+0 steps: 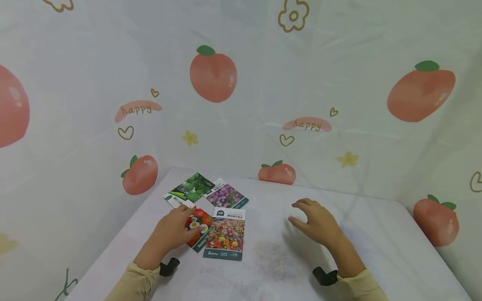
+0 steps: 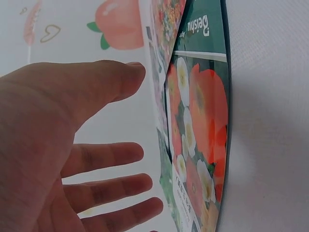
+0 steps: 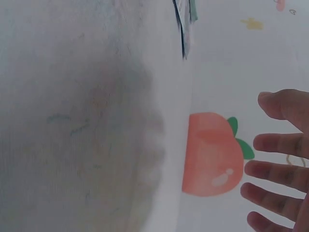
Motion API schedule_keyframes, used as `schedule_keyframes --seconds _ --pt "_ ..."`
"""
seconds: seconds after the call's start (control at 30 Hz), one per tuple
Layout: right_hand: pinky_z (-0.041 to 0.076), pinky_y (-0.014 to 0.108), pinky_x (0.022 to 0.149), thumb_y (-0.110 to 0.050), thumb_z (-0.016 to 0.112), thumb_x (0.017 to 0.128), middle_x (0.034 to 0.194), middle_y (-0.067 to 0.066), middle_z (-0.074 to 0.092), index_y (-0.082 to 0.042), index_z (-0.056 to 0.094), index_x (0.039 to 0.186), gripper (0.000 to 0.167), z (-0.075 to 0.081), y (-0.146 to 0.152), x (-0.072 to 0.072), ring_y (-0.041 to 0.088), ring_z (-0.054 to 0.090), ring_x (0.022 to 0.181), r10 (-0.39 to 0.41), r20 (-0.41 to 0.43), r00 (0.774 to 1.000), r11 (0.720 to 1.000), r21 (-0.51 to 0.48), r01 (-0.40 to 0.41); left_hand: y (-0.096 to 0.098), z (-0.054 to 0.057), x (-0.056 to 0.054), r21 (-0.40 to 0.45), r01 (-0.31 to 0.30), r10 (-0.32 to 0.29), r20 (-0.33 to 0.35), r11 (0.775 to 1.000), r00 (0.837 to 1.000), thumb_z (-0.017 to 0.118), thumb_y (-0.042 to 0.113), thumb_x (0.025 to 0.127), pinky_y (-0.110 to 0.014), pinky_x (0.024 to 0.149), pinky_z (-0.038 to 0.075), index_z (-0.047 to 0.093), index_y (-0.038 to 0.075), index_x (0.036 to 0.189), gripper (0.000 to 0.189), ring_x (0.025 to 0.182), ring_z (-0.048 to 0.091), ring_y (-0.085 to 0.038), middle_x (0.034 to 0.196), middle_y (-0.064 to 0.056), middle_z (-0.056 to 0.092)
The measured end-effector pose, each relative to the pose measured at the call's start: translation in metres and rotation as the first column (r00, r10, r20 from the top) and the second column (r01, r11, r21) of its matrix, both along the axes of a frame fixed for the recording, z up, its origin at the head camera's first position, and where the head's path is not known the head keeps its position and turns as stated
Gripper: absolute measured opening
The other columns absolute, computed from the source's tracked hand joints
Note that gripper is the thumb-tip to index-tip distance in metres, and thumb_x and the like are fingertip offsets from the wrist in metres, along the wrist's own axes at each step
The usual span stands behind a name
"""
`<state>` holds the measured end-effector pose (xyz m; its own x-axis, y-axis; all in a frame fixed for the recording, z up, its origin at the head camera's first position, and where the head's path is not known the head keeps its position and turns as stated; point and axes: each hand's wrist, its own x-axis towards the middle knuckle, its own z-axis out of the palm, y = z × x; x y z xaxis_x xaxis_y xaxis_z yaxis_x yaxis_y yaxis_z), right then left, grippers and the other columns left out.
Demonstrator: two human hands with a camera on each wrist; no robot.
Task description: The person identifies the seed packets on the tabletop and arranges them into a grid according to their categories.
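My left hand is over the seed packet with red and white flowers, thumb and fingers apart; in the left wrist view they hold nothing and sit a little off that packet. Overlapping it on the right lies a mixed wildflower seed packet. Behind these are a seed packet with purple flowers and one with green round fruit. Well to the right, my right hand hovers above the table with loosely bent, separated fingers, holding nothing.
The white table has faint stains in front of the packets. A white curtain printed with peaches hangs behind and along both sides. Dark bands with a protruding black piece sit at both wrists.
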<state>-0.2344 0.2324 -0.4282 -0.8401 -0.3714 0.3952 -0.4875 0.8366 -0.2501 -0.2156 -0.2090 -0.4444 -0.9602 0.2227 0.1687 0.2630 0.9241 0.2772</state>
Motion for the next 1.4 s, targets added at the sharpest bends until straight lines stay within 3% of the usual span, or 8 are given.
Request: schedule_keyframes --seconds 0.33,0.67,1.03,1.4 --pt "0.057 0.055 0.099 -0.033 0.079 0.096 0.131 0.01 0.071 -0.007 0.072 0.131 0.044 -0.002 -0.014 0.0 0.035 0.068 0.121 0.016 0.03 0.999 1.0 -0.002 -0.016 0.002 -0.001 0.0 0.003 -0.024 0.024 0.053 1.0 0.998 0.082 0.046 0.09 -0.06 0.102 0.057 0.066 -0.001 0.138 0.069 0.12 0.066 -0.04 0.135 -0.022 0.066" --pt "0.057 0.053 0.1 -0.036 0.079 0.096 0.135 0.007 0.069 -0.01 0.07 0.136 0.048 -0.002 -0.034 -0.005 0.032 0.067 0.123 0.052 0.036 0.998 0.999 -0.018 -0.052 0.003 0.0 0.003 0.021 -0.007 0.007 0.042 1.0 0.999 0.085 0.044 0.088 -0.055 0.093 0.061 0.067 -0.001 0.137 0.068 0.11 0.067 -0.033 0.129 -0.019 0.068" --pt "0.056 0.054 0.104 -0.036 0.079 0.095 0.137 0.007 0.069 -0.011 0.07 0.137 0.05 -0.003 -0.059 -0.007 0.031 0.066 0.127 0.053 0.1 0.994 0.999 -0.01 -0.053 0.007 0.003 0.004 0.011 -0.003 0.003 0.055 1.0 0.998 0.085 0.045 0.088 -0.055 0.089 0.062 0.067 -0.001 0.135 0.068 0.105 0.067 -0.03 0.125 -0.017 0.068" --pt "0.055 0.053 0.106 -0.039 0.079 0.095 0.138 0.006 0.068 -0.013 0.07 0.137 0.05 -0.006 -0.083 -0.008 0.03 0.065 0.13 0.083 0.148 0.985 0.997 -0.011 -0.082 0.008 -0.006 0.0 -0.017 -0.004 0.005 0.046 1.0 0.999 0.085 0.046 0.087 -0.05 0.085 0.062 0.068 0.001 0.132 0.066 0.1 0.065 -0.026 0.119 -0.013 0.068"
